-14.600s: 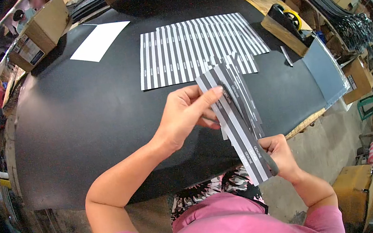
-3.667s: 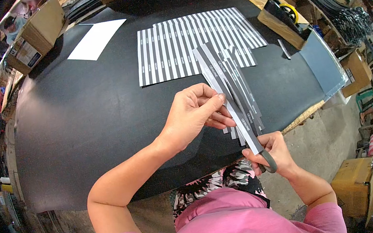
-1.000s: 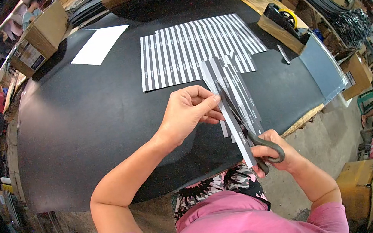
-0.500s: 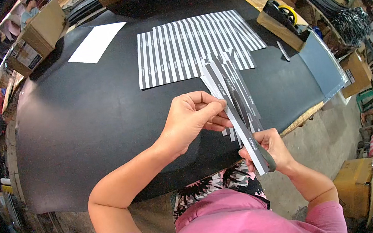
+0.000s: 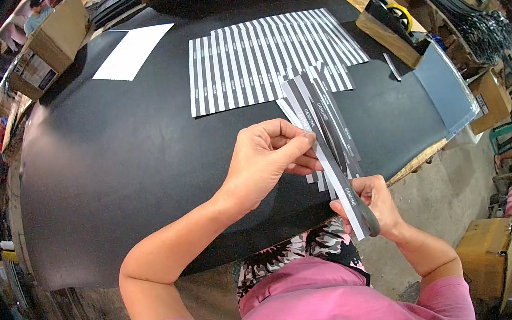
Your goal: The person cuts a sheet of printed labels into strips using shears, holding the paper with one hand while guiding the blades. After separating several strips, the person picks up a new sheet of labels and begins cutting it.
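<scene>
My left hand (image 5: 266,157) pinches a black-and-white paper strip (image 5: 348,201) printed "GENUINE" between thumb and fingertips. The strip slants down toward my body, over my right hand (image 5: 382,205). That hand is closed round the dark handle of scissors (image 5: 372,223); their blades are partly hidden by the strip. Beneath and beyond my hands lies a loose bunch of similar cut strips (image 5: 348,139). Striped sheets (image 5: 257,64) with the same printing lie overlapped farther back on the black tabletop (image 5: 117,177).
A white sheet (image 5: 133,55) lies at the back left, near a cardboard box (image 5: 48,51). At the right stand an open box (image 5: 384,29) with a yellow tape roll (image 5: 401,17), a small loose strip (image 5: 392,67) and a grey-blue panel (image 5: 442,89). A person (image 5: 37,17) is at the far left.
The view has shifted slightly. Both hands keep their grips, and the strip and scissors hold nearly the same pose, with the strip's lower end still by my right hand.
</scene>
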